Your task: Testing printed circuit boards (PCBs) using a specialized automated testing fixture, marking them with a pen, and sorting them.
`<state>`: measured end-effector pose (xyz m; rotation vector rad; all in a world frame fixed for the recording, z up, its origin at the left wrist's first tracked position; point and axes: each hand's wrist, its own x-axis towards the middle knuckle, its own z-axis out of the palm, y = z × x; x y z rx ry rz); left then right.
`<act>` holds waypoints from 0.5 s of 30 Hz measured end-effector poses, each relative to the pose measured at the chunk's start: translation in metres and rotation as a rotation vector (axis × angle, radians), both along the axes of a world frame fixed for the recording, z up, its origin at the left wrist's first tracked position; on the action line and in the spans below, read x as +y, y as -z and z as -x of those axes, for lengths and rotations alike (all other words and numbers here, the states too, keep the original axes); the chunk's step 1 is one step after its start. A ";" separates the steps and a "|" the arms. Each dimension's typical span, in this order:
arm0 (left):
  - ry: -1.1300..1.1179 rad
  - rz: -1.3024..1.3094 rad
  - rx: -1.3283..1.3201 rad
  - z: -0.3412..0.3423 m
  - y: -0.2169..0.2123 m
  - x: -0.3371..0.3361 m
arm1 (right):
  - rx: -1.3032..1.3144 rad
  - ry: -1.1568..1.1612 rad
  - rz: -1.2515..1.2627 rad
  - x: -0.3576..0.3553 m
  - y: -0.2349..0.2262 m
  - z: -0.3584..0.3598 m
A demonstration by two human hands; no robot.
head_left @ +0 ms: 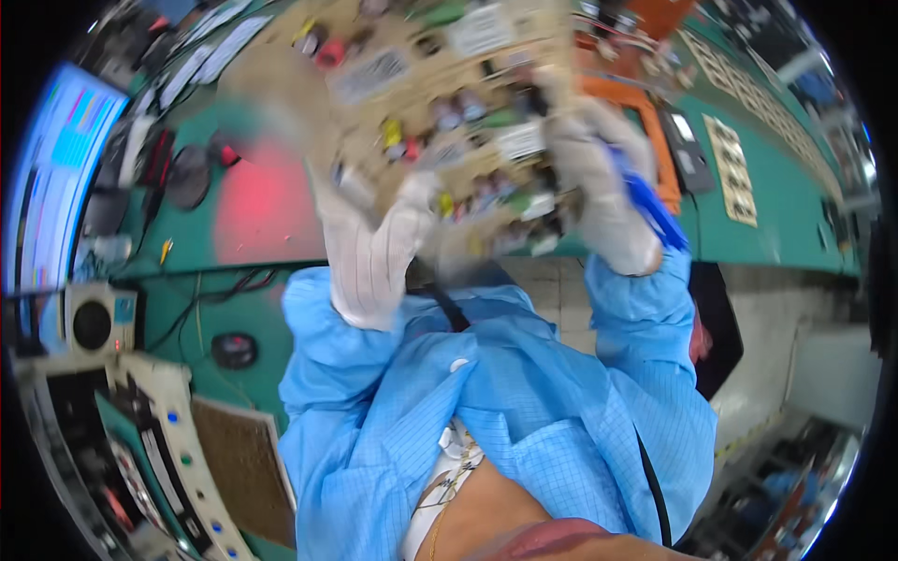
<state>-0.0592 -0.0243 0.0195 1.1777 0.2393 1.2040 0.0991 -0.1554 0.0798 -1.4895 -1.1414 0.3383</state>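
A tan circuit board panel (355, 117) is raised in front of me, smeared by motion. It carries several repeated groups of parts in yellow, red, green and black, plus white labels. My left hand (369, 238), in a whitish striped glove, holds the panel at its near left edge, thumb spread from the fingers. At the right edge, my gloved right hand (603, 173) grips the panel with its fingertips over the top. A long blue object (655, 206), perhaps a tool handle, lies against the right palm; its kind is unclear.
An orange frame (666, 168) and a dark device (685, 150) sit on the green bench, right of the panel. Beyond them are board strips (731, 168). A red light patch (267, 206), a monitor (70, 178) and a mouse (234, 351) are at left.
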 end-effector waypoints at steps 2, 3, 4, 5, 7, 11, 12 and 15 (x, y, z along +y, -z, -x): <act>0.201 0.014 0.019 -0.016 0.004 0.011 | -0.269 0.205 -0.188 -0.033 0.001 -0.025; 0.341 0.008 0.025 -0.033 -0.004 0.015 | -0.660 0.222 -0.231 -0.059 -0.008 -0.047; 0.122 -0.379 0.253 -0.036 -0.002 0.018 | -0.857 0.132 -0.134 -0.063 -0.008 -0.062; 0.124 -0.385 0.251 -0.044 0.002 0.015 | -1.048 0.036 -0.033 -0.063 -0.008 -0.078; -0.017 -0.566 0.152 -0.064 0.010 -0.003 | -1.529 0.123 0.051 -0.069 0.021 -0.104; -0.058 -1.206 0.574 -0.087 -0.007 -0.022 | -1.487 0.048 0.207 -0.062 0.060 -0.127; -0.045 -1.201 0.637 -0.090 -0.007 -0.029 | -1.314 -0.044 0.290 -0.059 0.060 -0.122; -0.010 -1.372 0.773 -0.098 0.006 -0.029 | -1.039 -0.153 0.226 -0.063 0.068 -0.125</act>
